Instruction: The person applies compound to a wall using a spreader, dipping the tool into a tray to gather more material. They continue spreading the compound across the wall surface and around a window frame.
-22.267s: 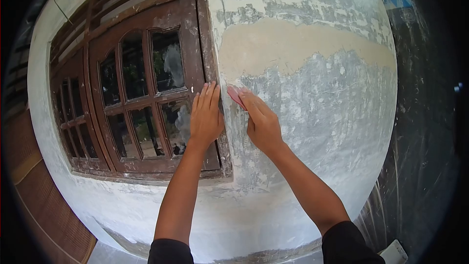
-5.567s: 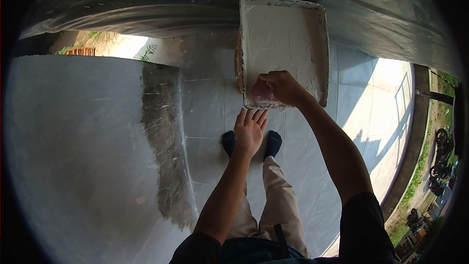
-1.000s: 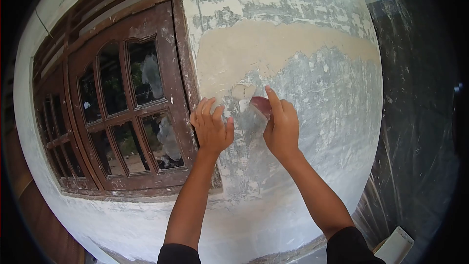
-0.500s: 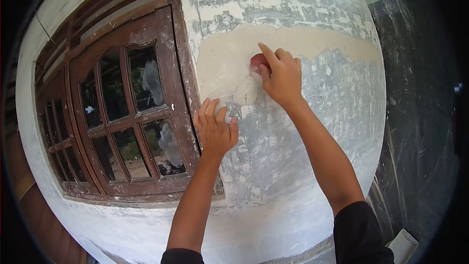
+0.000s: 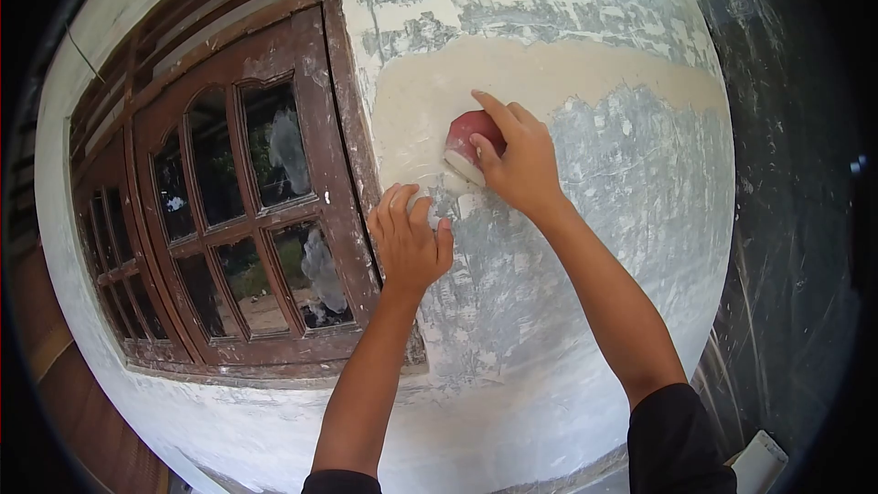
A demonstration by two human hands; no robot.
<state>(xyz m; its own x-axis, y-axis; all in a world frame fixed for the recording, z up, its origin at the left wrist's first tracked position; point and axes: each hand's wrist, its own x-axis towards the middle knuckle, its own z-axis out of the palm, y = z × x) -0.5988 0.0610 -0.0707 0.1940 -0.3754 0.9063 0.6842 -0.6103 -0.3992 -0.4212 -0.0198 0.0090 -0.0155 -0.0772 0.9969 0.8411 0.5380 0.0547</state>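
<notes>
A red scraper [image 5: 473, 134] with a pale lower edge is held against the wall by my right hand [image 5: 523, 157], index finger stretched along its top. Around and above it spreads a smooth beige coat [image 5: 549, 73] on the patchy grey and white wall [image 5: 567, 220]. Lower and to the left, close to the window frame, my left hand [image 5: 409, 236] has its fingers bent and apart over the wall. Something whitish shows behind its fingers, too hidden to make out.
On the left is a brown wooden window [image 5: 240, 220] with several glass panes. A dark panel [image 5: 777, 220] stands to the right of the wall. A pale object [image 5: 759, 465] lies at the bottom right.
My right hand and the red scraper have moved a little left and down along the wall, and more of the scraper shows. My left hand is nearly unchanged.
</notes>
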